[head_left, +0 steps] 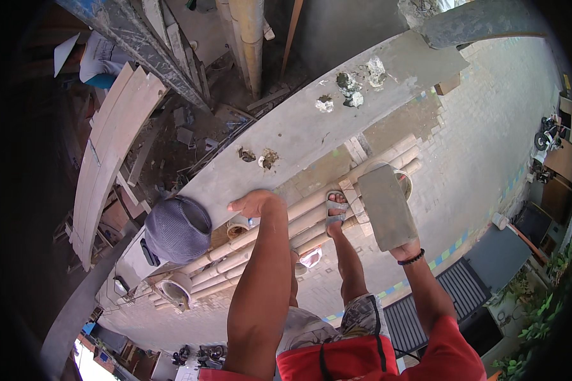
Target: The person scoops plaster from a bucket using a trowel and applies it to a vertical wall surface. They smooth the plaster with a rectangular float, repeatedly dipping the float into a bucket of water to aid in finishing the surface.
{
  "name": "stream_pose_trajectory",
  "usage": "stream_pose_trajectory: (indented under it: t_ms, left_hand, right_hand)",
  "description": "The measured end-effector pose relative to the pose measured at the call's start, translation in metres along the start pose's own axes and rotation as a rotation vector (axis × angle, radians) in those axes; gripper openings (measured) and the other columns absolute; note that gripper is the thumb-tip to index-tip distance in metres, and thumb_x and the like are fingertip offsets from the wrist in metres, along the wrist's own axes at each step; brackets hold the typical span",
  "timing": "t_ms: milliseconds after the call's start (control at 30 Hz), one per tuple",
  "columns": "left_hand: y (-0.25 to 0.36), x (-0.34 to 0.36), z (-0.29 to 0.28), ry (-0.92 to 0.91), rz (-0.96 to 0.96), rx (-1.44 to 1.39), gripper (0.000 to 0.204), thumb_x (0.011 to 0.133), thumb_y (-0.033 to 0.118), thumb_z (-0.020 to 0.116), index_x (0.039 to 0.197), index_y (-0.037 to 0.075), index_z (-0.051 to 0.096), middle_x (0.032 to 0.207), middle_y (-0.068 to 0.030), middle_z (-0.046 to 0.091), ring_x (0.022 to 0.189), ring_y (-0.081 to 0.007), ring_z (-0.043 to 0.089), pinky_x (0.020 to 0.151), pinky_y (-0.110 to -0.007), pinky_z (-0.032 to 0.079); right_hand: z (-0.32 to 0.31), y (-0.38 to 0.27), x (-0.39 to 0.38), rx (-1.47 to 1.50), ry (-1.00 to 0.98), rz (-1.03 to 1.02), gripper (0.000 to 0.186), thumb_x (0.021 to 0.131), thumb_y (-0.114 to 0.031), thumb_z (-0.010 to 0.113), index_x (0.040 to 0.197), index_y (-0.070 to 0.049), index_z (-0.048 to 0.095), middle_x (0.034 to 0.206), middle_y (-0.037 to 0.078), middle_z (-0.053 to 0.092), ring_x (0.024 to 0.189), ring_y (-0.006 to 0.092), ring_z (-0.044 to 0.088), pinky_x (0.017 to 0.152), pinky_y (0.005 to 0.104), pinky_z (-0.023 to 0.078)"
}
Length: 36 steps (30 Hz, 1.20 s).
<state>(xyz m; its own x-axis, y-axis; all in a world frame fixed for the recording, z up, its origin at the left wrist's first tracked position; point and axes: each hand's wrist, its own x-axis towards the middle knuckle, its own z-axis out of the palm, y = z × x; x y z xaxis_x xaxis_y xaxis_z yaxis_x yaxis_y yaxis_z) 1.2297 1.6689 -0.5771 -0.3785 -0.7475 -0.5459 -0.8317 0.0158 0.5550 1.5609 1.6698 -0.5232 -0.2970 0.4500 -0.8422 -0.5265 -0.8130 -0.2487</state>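
My right hand (405, 253) grips a grey rectangular float or board (386, 203), held out over bamboo poles (305, 216). My left hand (257, 203) lies at the edge of a long grey concrete ledge (343, 120), its fingers partly visible and not curled around anything I can see. Rough holes (267, 159) and white, crumbly patches (375, 71) mark the ledge. Left of that hand, a dark knitted cap or bag (177, 228) lies beside a small black object (149, 253). One sandaled foot (335, 209) stands on the poles.
A worker (102, 60) in a conical hat is at upper left behind curved planks (111, 159), near metal beams and upright poles (248, 51) among rubble. Below me are buckets (175, 292) and a paved yard (489, 127), with motorbikes (546, 133) and a slatted gate (426, 314).
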Motion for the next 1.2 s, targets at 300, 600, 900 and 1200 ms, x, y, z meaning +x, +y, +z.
stream_pose_trajectory:
  t_ms: [300, 600, 900, 1200]
  left_hand:
    - [-0.032, 0.019, -0.011, -0.352, 0.155, -0.18, 0.104, 0.092, 0.07, 0.027, 0.136, -0.024, 0.012, 0.135, -0.0431, 0.032, 0.129, -0.0469, 0.038, 0.107, -0.042, 0.032]
    - [-0.054, 0.05, -0.043, -0.868, 0.17, -0.211, 0.077, 0.099, 0.054, 0.037, 0.135, -0.014, 0.026, 0.133, -0.032, 0.042, 0.126, -0.0402, 0.042, 0.106, -0.041, 0.031]
    - [-0.035, 0.203, -0.148, -1.432, 0.536, 0.409, 0.047, 0.1, 0.033, 0.046, 0.135, 0.002, 0.041, 0.107, -0.0205, 0.063, 0.099, -0.0281, 0.063, 0.084, -0.037, 0.048]
    - [-0.103, 0.484, -0.409, -0.618, 0.414, 0.946, 0.045, 0.092, 0.035, 0.054, 0.125, 0.005, 0.054, 0.106, -0.0233, 0.066, 0.103, -0.0387, 0.062, 0.088, -0.047, 0.048]
  right_hand:
    - [-0.076, 0.087, -0.008, -0.459, 0.022, 0.231, 0.035, 0.097, -0.017, 0.052, 0.127, 0.002, 0.051, 0.112, 0.01, 0.064, 0.096, 0.0219, 0.065, 0.082, 0.0348, 0.056]
    - [-0.065, 0.136, 0.038, -0.845, -0.141, 0.263, 0.039, 0.098, -0.014, 0.049, 0.133, 0.003, 0.046, 0.117, 0.011, 0.062, 0.103, 0.0168, 0.063, 0.086, 0.0287, 0.054]
    - [-0.039, 0.137, -0.014, -0.818, -0.096, 0.428, 0.034, 0.098, -0.013, 0.046, 0.127, 0.003, 0.051, 0.117, 0.013, 0.063, 0.101, 0.0185, 0.065, 0.084, 0.0341, 0.056]
    - [0.1, 0.267, -0.006, -0.989, -0.616, 0.55, 0.044, 0.092, -0.009, 0.057, 0.134, 0.001, 0.047, 0.125, 0.01, 0.059, 0.111, 0.0202, 0.06, 0.096, 0.0324, 0.049]
